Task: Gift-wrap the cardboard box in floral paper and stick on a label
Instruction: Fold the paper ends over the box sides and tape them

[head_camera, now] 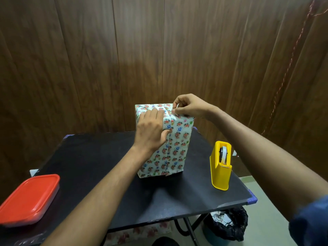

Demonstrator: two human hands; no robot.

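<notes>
Floral paper already covers the box (166, 139), standing upright mid-worktop (99, 164). The left hand (150, 132) presses flat on the top fold; the right hand (188, 106) pinches something small, likely tape, at the top edge. Sealing and labelling seem left.
</notes>
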